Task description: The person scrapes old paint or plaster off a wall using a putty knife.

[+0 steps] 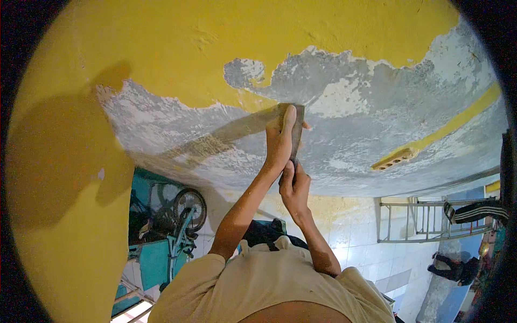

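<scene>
Both hands are raised to a wall (344, 145) where yellow paint ends in a ragged edge over bare grey and white plaster. A wide-bladed scraper (298, 121) is held upright, its blade edge at the wall by the paint's lower border. My left hand (278, 142) is closed around the blade, thumb flat along its face and fingers mostly hidden behind. Lower down, my right hand (295, 188) is wrapped round the dark handle, which is largely covered by the fingers. Both forearms are flecked with pale dust.
To the right, a yellow conduit strip ends at an outlet box (396, 157) on the wall. A metal ladder (414, 220) stands at right, beside a striped dark sleeve or trouser leg (476, 211). Another person in dark clothes (455, 268) is farther off. A bicycle (186, 226) is at lower left.
</scene>
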`<state>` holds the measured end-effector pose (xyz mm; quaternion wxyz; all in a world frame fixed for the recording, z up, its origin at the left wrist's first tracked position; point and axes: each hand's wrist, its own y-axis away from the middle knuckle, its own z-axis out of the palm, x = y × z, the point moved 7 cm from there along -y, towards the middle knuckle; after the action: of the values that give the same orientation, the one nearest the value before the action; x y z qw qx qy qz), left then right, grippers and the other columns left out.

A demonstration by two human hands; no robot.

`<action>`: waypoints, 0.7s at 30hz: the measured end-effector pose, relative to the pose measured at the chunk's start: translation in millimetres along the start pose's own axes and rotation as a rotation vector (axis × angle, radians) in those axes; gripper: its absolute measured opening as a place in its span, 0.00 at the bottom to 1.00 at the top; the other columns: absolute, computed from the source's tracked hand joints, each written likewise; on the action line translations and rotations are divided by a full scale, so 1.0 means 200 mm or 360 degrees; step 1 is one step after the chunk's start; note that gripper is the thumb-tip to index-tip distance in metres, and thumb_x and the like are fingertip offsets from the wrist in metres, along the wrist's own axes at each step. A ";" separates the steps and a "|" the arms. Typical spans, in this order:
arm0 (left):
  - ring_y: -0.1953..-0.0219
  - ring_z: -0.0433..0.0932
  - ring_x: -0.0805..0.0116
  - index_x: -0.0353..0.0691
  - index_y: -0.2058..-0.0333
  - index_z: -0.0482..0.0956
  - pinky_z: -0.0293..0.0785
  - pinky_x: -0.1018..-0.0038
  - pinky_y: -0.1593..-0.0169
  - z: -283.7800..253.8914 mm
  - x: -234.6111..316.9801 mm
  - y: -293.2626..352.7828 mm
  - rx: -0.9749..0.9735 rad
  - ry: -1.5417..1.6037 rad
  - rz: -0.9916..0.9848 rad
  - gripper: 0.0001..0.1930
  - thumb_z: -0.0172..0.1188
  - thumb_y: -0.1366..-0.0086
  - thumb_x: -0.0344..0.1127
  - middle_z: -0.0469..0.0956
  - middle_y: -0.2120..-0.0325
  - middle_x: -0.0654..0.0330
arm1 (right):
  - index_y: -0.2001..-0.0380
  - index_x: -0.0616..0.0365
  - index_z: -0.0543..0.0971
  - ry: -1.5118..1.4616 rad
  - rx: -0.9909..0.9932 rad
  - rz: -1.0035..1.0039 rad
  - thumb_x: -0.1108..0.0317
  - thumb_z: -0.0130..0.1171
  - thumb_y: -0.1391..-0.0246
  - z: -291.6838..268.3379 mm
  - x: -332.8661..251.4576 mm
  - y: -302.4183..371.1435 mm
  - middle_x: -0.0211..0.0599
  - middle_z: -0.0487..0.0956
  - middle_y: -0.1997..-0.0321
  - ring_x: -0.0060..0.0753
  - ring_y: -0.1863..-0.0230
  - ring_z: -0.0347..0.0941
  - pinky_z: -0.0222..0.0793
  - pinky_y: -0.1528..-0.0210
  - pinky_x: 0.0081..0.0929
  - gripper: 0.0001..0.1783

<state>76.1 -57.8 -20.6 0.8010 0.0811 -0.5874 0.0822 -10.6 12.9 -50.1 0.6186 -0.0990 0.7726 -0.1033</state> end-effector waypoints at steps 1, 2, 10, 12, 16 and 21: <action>0.87 0.65 0.81 0.41 0.71 0.72 0.61 0.83 0.86 -0.01 -0.02 -0.01 0.0019 0.0039 -0.0036 0.20 0.48 0.36 0.53 0.73 0.83 0.64 | 0.68 0.62 0.71 0.0035 -0.0045 0.0022 0.65 0.43 0.39 0.00 0.02 -0.01 0.42 0.69 0.87 0.30 0.87 0.68 0.61 0.82 0.28 0.11; 0.87 0.65 0.81 0.41 0.71 0.72 0.61 0.83 0.86 -0.02 -0.04 -0.01 0.0038 0.0079 -0.0071 0.20 0.48 0.36 0.54 0.73 0.83 0.64 | 0.68 0.62 0.71 0.0069 -0.0091 0.0044 0.65 0.43 0.39 0.00 0.04 -0.01 0.42 0.69 0.87 0.32 0.87 0.68 0.61 0.82 0.28 0.12; 0.87 0.63 0.81 0.39 0.72 0.74 0.58 0.82 0.84 -0.11 0.02 -0.07 0.0060 -0.0039 0.0152 0.20 0.47 0.36 0.52 0.73 0.83 0.64 | 0.68 0.61 0.70 0.0003 -0.0128 -0.0043 0.64 0.43 0.40 0.11 0.06 -0.07 0.44 0.69 0.86 0.38 0.85 0.68 0.62 0.80 0.30 0.11; 0.86 0.63 0.81 0.38 0.77 0.74 0.56 0.82 0.84 -0.13 0.04 -0.05 0.0051 -0.0072 0.0121 0.21 0.47 0.35 0.50 0.72 0.85 0.66 | 0.68 0.61 0.70 -0.0069 -0.0107 -0.0047 0.63 0.42 0.39 0.16 0.10 -0.04 0.43 0.68 0.86 0.34 0.86 0.66 0.60 0.81 0.29 0.12; 0.85 0.65 0.79 0.40 0.79 0.74 0.61 0.80 0.80 -0.15 -0.03 -0.02 -0.0116 -0.0289 0.0249 0.24 0.46 0.37 0.55 0.70 0.85 0.67 | 0.69 0.61 0.70 -0.0473 -0.0029 0.0220 0.59 0.40 0.37 0.30 0.30 0.11 0.32 0.68 0.87 0.22 0.86 0.63 0.58 0.82 0.25 0.16; 0.84 0.62 0.81 0.36 0.78 0.76 0.57 0.80 0.79 -0.18 0.13 -0.05 -0.0224 -0.0391 0.0455 0.22 0.47 0.34 0.48 0.70 0.85 0.68 | 0.71 0.60 0.69 -0.0700 -0.0014 0.0315 0.59 0.39 0.37 0.40 0.18 0.08 0.26 0.67 0.87 0.17 0.84 0.62 0.58 0.82 0.20 0.17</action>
<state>119.7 -58.3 -7.7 0.7072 -0.0500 -0.6905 0.1433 59.1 15.8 -105.9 0.7786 -0.0455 0.6257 -0.0147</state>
